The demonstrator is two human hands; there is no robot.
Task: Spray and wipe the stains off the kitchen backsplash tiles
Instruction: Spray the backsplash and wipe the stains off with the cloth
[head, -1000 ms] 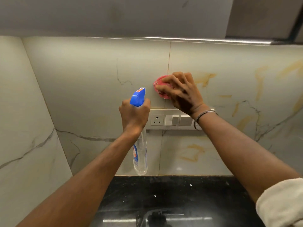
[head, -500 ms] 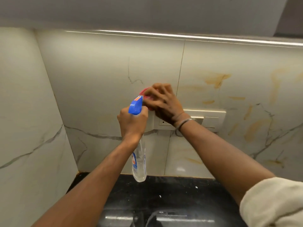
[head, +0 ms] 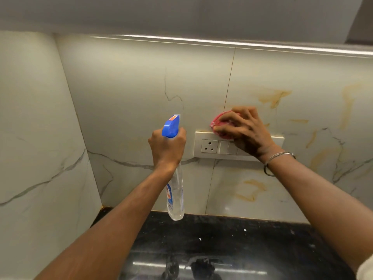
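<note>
My left hand (head: 167, 147) grips the neck of a clear spray bottle (head: 175, 196) with a blue trigger head (head: 171, 126), held upright in front of the backsplash tiles (head: 131, 93). My right hand (head: 245, 130) presses a pink scrubber (head: 219, 123) against the tile at the top edge of the white switch plate (head: 209, 146). Yellow-orange stains mark the tiles to the right (head: 272, 98) and below the plate (head: 250, 189). Most of the scrubber is hidden under my fingers.
A black stone countertop (head: 222, 239) runs below the tiles. A side wall of marble tile (head: 30, 158) closes the left. An overhead cabinet with a light strip (head: 222, 42) hangs above. More stains streak the far right tile (head: 347, 104).
My right hand with the scrubber has swept from the tile joint leftward beside the bottle head, then back right to the top of the switch plate. The left hand held the bottle steady.
</note>
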